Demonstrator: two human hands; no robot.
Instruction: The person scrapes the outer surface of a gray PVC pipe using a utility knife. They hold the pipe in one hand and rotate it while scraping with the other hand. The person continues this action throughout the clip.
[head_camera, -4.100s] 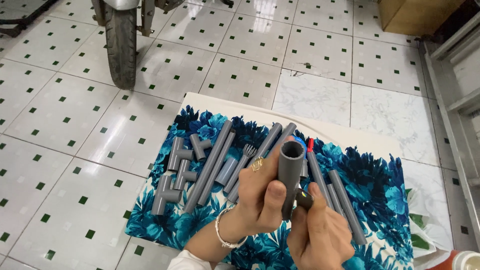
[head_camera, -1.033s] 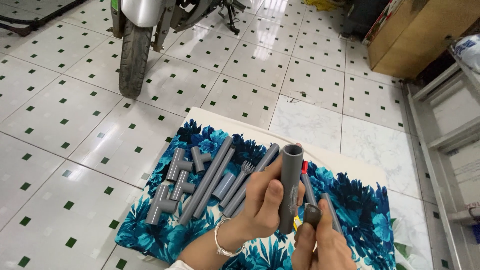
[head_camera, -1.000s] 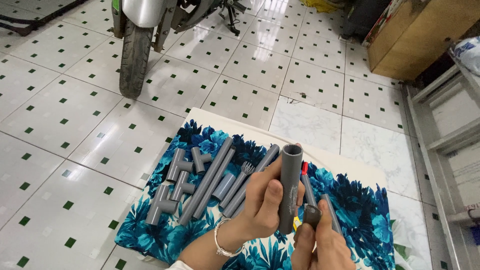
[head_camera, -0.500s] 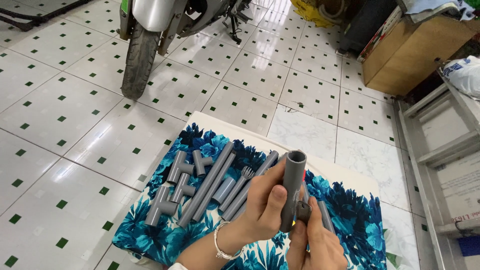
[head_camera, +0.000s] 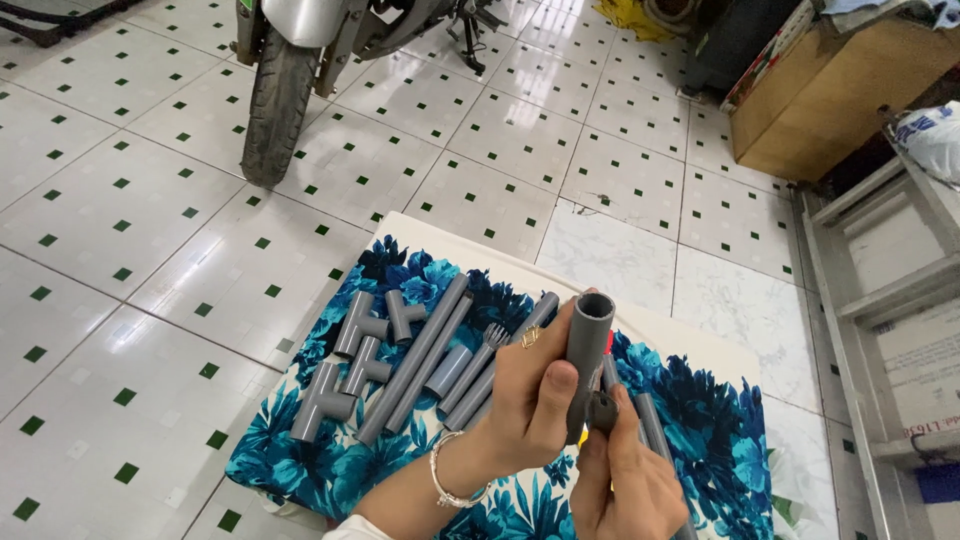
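Fingers of the left hand (head_camera: 535, 395) curl around a grey pipe (head_camera: 588, 345) held upright over the near right part of the blue floral cloth (head_camera: 300, 455), its open mouth at the top. Fingers of the right hand (head_camera: 625, 485) are pressed together and pinch a small dark fitting (head_camera: 602, 412) against the pipe's lower end. A bracelet (head_camera: 443, 485) circles the left wrist.

Compared with the frame half a second earlier, the grasp on pipe and fitting is unchanged, while the view has tilted slightly upward, so more of the far floor shows.

On the cloth, three grey tee fittings (head_camera: 322, 402) lie along the left edge, with long grey pipes (head_camera: 415, 365) and a short grey sleeve (head_camera: 450, 370) beside them towards the middle. A red object, mostly hidden, shows just behind the held pipe; what it is cannot be told.

Beyond the cloth's far left corner stands a motorcycle wheel (head_camera: 268, 105). Past the far right corner sits a brown cardboard box (head_camera: 835, 95), rectangular, with a coloured printed strip along its upper left edge. A white sack (head_camera: 930, 135) with blue print lies at the right edge of the view, above a white metal rack (head_camera: 880, 290).
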